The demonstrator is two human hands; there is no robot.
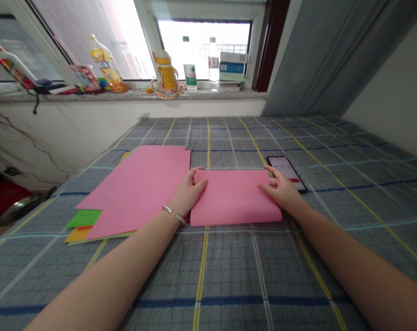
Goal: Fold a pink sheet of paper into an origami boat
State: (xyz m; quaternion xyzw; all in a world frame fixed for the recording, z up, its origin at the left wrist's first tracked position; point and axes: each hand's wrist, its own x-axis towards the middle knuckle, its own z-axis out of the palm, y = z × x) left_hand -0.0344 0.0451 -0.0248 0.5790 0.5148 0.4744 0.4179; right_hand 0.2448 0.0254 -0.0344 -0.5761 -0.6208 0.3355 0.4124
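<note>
A pink sheet of paper (234, 197) lies in front of me, bent over on itself with a rounded fold along its near edge. My left hand (191, 187) pinches its left side, thumb on top and fingers at the far corner. On the opposite side my right hand (279, 186) grips the far right corner the same way, thumb on the paper. A silver bangle (174, 214) circles my left wrist. Beside my left hand is a stack of coloured paper (139, 184), pink on top, with green and orange edges sticking out.
A plaid bedspread (229, 271) covers the surface. A phone (287, 174) with a lit screen lies just beyond my right hand. Along the windowsill (208, 94) stand a yellow drink bottle (106, 64), a yellow cup (167, 73), two clear bottles and some boxes (232, 69).
</note>
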